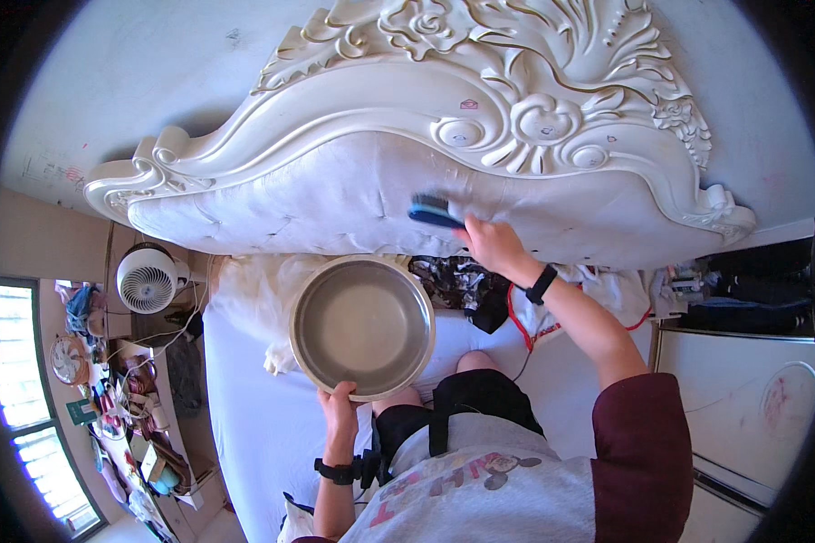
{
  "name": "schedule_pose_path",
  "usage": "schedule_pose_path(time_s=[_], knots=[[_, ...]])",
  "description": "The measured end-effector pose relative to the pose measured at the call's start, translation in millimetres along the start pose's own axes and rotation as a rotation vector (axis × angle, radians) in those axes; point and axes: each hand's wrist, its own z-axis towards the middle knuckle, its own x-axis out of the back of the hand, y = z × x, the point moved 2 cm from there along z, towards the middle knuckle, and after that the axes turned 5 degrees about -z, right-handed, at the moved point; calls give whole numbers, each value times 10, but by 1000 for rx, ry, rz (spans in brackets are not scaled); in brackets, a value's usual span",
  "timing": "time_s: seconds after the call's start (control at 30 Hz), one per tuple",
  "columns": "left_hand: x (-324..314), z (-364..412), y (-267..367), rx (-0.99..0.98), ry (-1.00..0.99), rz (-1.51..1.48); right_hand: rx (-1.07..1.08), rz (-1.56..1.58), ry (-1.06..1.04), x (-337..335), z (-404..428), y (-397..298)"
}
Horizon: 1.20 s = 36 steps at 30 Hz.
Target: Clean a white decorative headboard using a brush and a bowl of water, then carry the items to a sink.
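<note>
My right hand (494, 244) grips the handle of a blue scrub brush (436, 213). Its dark bristles are against or just off the tufted upholstery (299, 203) of a headboard; I cannot tell which. The headboard's carved white frame (367, 88) with gold edging arches above. Down and to the left, my left hand (339, 407) holds the near rim of a round metal basin (361, 271), thumb over the edge. Inside the basin the bottom looks pale and smooth; whether it holds water is unclear.
A bed with a white sheet (251, 414) lies under me. Sheer cream fabric (261, 285), dark patterned cloth (448, 282) and white cloth with red trim (584, 298) lie along the headboard. A white fan (146, 279) and a cluttered shelf stand left; a white cabinet (727, 387) stands right.
</note>
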Motion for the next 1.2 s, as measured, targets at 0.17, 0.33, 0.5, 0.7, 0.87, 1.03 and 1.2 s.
schedule_pose_path(time_s=[0.17, 0.33, 0.5, 0.7, 0.87, 1.03, 1.2], knots=[[-62, -11, -14, -3, -44, 13, -57, -16, 185, 185, 359, 79], [-224, -49, -12, -9, -27, -5, -36, -128, -59, -441, -173, 337], [-136, 19, -114, 13, -68, 73, -240, -78, -390, -535, -720, 367], [-204, -32, -164, 43, -8, 52, -79, 30, 0, 144, 40, 57], [-158, -15, -281, 12, -73, 26, -67, -4, -55, -465, -58, 173], [-223, -96, -233, 2, -42, 26, -231, -19, -443, -641, -393, 157], [-67, -12, -281, 7, -90, 60, -24, 60, 150, 110, 383, -107]])
